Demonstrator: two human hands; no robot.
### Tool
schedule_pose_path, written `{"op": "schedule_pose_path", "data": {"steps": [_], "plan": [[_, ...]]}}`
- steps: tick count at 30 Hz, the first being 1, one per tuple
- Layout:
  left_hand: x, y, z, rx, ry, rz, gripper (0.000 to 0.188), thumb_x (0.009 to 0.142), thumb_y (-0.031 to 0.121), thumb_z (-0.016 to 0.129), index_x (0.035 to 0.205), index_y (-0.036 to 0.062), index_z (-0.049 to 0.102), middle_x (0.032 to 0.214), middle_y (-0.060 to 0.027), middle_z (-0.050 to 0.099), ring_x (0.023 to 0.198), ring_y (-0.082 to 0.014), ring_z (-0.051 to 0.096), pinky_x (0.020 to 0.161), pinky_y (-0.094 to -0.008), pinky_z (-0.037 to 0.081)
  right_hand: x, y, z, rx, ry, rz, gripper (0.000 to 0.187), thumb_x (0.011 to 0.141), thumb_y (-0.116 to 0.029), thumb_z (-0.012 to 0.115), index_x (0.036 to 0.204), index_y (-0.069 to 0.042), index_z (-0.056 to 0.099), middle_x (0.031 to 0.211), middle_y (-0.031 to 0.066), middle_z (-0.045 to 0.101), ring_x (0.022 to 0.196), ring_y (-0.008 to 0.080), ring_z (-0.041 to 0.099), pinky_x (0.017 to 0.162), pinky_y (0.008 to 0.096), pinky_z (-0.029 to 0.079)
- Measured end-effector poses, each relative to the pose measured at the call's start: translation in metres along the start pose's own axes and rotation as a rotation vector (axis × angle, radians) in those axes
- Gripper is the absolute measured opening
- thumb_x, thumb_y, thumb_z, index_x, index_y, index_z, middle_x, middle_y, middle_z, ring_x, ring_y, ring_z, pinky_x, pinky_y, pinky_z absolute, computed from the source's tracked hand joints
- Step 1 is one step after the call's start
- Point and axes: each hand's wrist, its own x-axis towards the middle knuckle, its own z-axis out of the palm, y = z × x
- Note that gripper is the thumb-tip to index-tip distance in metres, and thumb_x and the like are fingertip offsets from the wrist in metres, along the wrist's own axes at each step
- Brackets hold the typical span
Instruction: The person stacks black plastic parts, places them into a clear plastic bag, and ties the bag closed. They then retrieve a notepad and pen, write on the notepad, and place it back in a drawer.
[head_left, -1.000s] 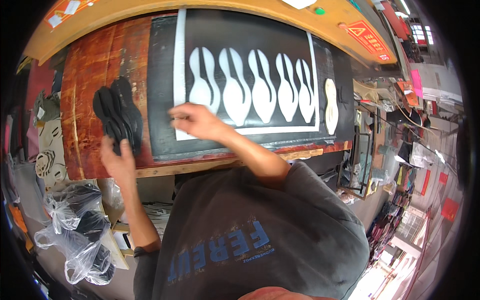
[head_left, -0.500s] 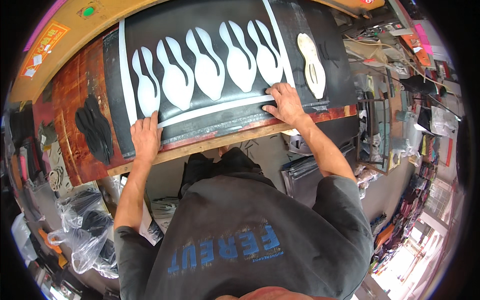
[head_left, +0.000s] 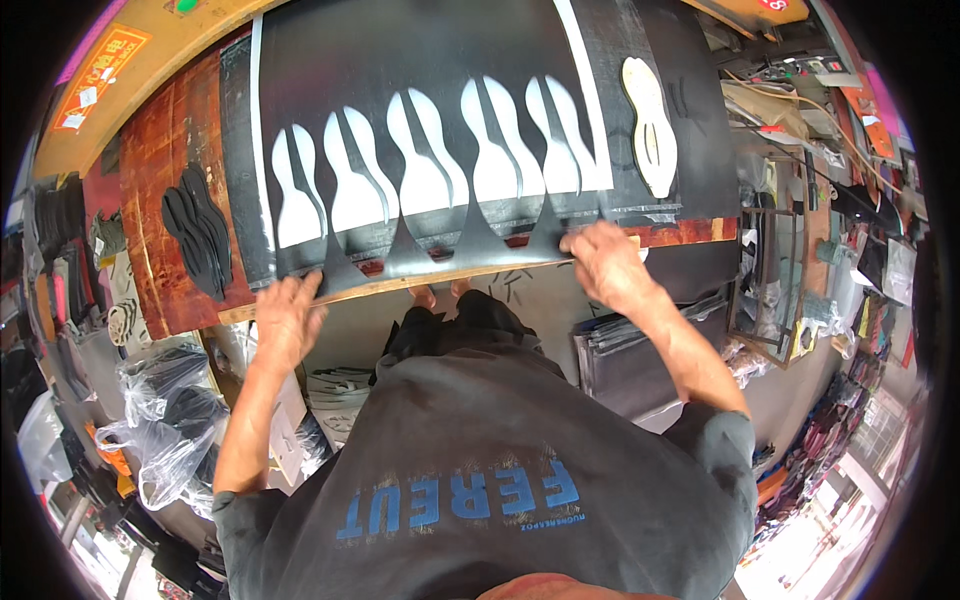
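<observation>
We had the cut black sheet (head_left: 400, 50) at 12 o'clock, its 5 openings (head_left: 290, 210) baring a white backing (head_left: 425, 185). Our left hand (head_left: 290, 312) at 10 o'clock and right hand (head_left: 612, 268) at 2 o'clock bent over its near corners; we couldn't tell whether they pinched it. We judged the step to be shifting the sheet; the next move called for level, matched handling.

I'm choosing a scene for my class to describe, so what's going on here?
A person is at a wooden bench, handling a black sheet. The left hand is at the sheet's near left corner and the right hand at its near right corner, by the bench's front edge. The sheet has five sole-shaped cut-outs, with white showing through them. Black pieces lie together on the left, and a pale sole-shaped piece lies on the right.
</observation>
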Motion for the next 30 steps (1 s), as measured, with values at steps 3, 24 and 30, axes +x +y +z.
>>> {"op": "schedule_pose_path", "data": {"steps": [3,24,30], "plan": [[-0.003,0.010,0.003,-0.428,-0.342,-0.342,0.049,0.090,0.029,0.081,0.131,0.0037,0.070,0.092,-0.0146,0.068,0.092,-0.0349,0.070,0.100,-0.0486,0.051,-0.004,-0.007,0.010,0.128,-0.170,0.047,0.022,0.079,-0.004,0.074,0.101,-0.006,0.074,0.099,0.0117,0.068,0.100,0.0353,0.065,0.089,0.0460,0.056],[0.027,-0.037,0.106,-1.019,0.415,-1.058,0.044,0.109,0.038,0.063,0.117,-0.0058,0.065,0.081,-0.0053,0.067,0.062,-0.0110,0.059,0.059,-0.0270,0.050,0.026,0.074,0.031,0.379,0.124,0.989,0.032,0.099,-0.035,0.076,0.100,-0.004,0.070,0.078,0.0071,0.070,0.073,0.0201,0.068,0.069,0.0372,0.054],[0.022,-0.038,0.090,-1.011,0.370,-0.866,0.035,0.111,0.033,0.060,0.095,0.0032,0.067,0.071,-0.0018,0.061,0.065,-0.0115,0.056,0.062,-0.0320,0.047,0.015,0.047,0.073,1.195,0.448,0.917,0.024,0.098,-0.004,0.076,0.087,-0.010,0.055,0.071,-0.0062,0.055,0.060,0.0041,0.047,0.054,0.0240,0.038]]}}
